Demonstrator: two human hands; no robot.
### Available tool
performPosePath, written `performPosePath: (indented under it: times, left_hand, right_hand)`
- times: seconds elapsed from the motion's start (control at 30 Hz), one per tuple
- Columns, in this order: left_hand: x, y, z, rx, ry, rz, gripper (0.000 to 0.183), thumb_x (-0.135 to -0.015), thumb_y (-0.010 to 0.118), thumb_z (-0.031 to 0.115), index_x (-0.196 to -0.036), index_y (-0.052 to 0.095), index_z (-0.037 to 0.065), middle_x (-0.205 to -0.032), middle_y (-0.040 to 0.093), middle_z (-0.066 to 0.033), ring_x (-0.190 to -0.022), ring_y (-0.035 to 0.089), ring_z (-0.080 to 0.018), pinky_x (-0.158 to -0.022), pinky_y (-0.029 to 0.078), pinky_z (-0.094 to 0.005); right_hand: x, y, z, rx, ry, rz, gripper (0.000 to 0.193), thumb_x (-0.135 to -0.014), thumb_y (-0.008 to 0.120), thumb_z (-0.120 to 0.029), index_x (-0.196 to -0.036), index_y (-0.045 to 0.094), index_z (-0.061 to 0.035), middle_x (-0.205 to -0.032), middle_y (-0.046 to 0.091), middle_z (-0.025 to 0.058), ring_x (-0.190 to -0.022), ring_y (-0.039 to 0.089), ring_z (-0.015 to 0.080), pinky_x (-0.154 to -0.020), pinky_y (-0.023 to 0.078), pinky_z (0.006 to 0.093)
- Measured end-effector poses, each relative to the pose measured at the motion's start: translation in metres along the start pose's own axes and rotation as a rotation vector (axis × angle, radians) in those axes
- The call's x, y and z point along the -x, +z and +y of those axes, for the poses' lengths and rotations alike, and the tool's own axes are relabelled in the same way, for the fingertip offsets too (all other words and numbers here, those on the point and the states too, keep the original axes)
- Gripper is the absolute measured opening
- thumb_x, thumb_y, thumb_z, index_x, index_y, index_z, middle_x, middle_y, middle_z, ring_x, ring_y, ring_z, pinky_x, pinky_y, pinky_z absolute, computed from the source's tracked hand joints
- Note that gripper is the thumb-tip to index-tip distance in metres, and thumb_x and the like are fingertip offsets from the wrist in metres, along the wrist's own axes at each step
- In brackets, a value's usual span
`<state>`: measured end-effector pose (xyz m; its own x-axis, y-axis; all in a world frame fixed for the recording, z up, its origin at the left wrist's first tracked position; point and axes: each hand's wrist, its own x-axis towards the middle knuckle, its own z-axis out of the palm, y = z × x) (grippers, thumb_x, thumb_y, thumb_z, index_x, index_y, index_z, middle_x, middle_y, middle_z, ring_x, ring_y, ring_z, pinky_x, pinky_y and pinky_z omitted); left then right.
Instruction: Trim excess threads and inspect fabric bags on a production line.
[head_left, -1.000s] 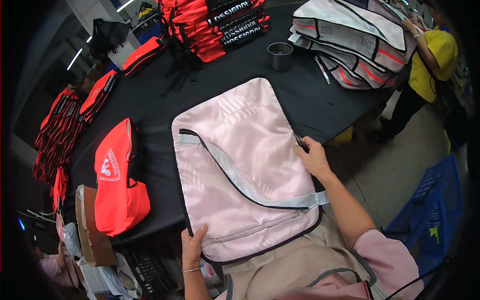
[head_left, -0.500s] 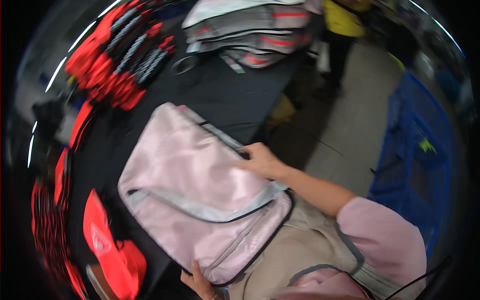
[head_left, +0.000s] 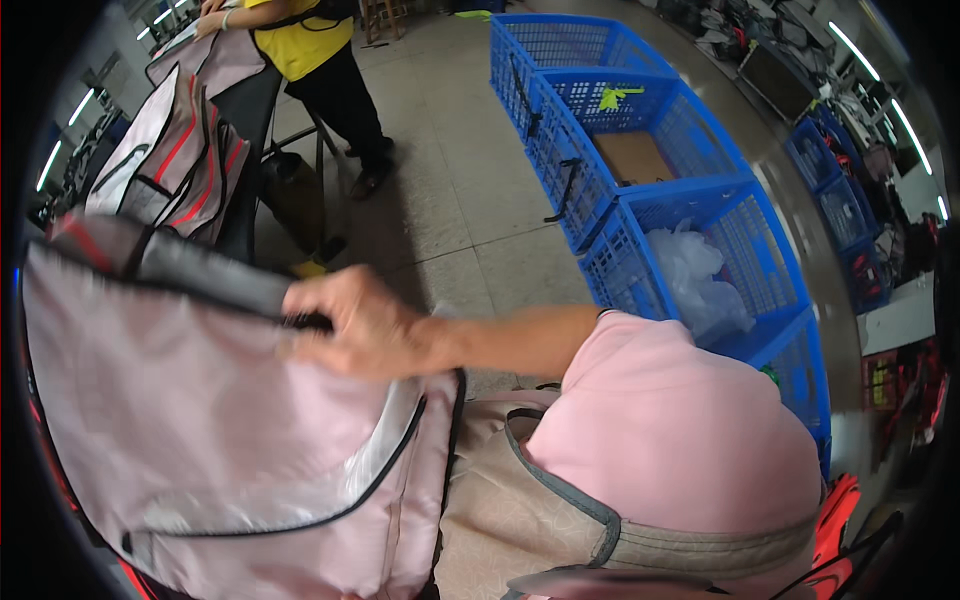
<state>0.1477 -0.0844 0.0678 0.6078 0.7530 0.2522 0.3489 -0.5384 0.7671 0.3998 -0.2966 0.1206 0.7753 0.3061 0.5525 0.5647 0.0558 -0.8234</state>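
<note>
A pink fabric bag (head_left: pixel 230 400) with black piping and a silvery grey band fills the lower left, held up close to my body. My right hand (head_left: pixel 355 325), a little blurred, is closed on its upper edge beside a grey strip, fingers wrapped over the rim. Of my left hand, at most a sliver of fingertip shows at the lower picture edge under the bag; its fingers are hidden. The bag's far left corner runs into the dark rim of the picture.
Similar bags with red stripes (head_left: pixel 190 150) are stacked on a dark table at upper left. Beyond it stands a person in a yellow top (head_left: pixel 305 45), hands on pinkish fabric. Blue plastic crates (head_left: pixel 600 200) line the right side, one holding clear plastic (head_left: pixel 695 280). Grey floor (head_left: pixel 450 150) lies between.
My view has swung to the right, bringing the crates and the other person into fuller sight. The bag is now nearer, with my right hand still on its edge. My left hand has nearly left the picture.
</note>
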Motion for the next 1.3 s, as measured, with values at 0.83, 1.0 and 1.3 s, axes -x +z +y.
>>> performPosePath:
  times: [0.83, 1.0, 1.3]
  left_hand:
    - [-0.018, 0.071, 0.064, 0.363, 0.313, -0.472, 0.026, -0.099, 0.055, 0.013, -0.114, 0.065, -0.005, -0.102, 0.07, -0.0154, -0.091, 0.069, -0.0198, -0.086, 0.055, -0.0293]
    - [-0.014, 0.078, 0.073, 0.349, 0.234, -0.523, 0.025, -0.098, 0.056, 0.014, -0.112, 0.067, -0.005, -0.1, 0.071, -0.0147, -0.09, 0.069, -0.0184, -0.085, 0.056, -0.0292]
    - [-0.009, 0.071, 0.075, 0.376, 0.226, -0.452, 0.019, -0.097, 0.056, 0.006, -0.107, 0.068, -0.005, -0.095, 0.072, -0.012, -0.086, 0.068, -0.0165, -0.081, 0.055, -0.0285]
  right_hand:
    - [0.217, -0.425, 0.16, 0.232, 0.707, 1.924, 0.047, -0.077, 0.071, -0.022, -0.107, 0.06, 0.013, -0.114, 0.064, 0.0251, -0.093, 0.066, 0.0313, -0.078, 0.056, 0.0433]
    - [0.374, -0.462, 0.274, 0.361, 1.232, 1.994, 0.034, -0.077, 0.069, -0.022, -0.103, 0.068, 0.001, -0.106, 0.069, 0.0177, -0.094, 0.069, 0.0298, -0.077, 0.057, 0.0385]
    - [0.362, -0.448, 0.233, 1.605, 1.664, 0.244, 0.063, -0.063, 0.082, -0.05, -0.109, 0.07, -0.0095, -0.114, 0.068, 0.011, -0.107, 0.066, 0.028, -0.087, 0.055, 0.0429]
